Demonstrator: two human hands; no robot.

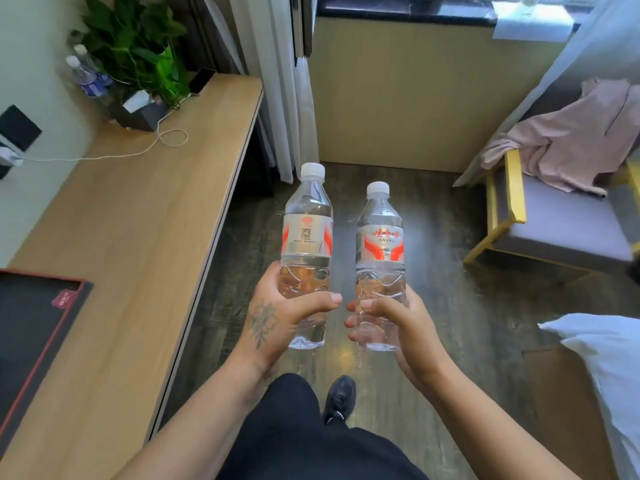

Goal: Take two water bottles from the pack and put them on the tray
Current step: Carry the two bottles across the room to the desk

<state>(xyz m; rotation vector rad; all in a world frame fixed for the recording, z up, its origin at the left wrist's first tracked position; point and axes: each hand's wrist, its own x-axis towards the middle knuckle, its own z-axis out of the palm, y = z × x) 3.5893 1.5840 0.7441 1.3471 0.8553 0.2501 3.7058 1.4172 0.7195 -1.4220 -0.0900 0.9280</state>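
My left hand (277,317) grips one bottle (306,258), my right hand (391,320) the other bottle (380,268), both upright over the floor; best kept level while swinging left toward the dark tray (74,289) on the desk (145,216).

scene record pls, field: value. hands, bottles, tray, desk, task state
left hand: grips the lower body of the left bottle, upright
right hand: grips the lower body of the right bottle, upright
bottles: capped, held apart over the floor
tray: dark with red rim, on the desk, no bottles on the visible part
desk far end: plant, two more bottles, cable
task state: both bottles in hand, not yet placed
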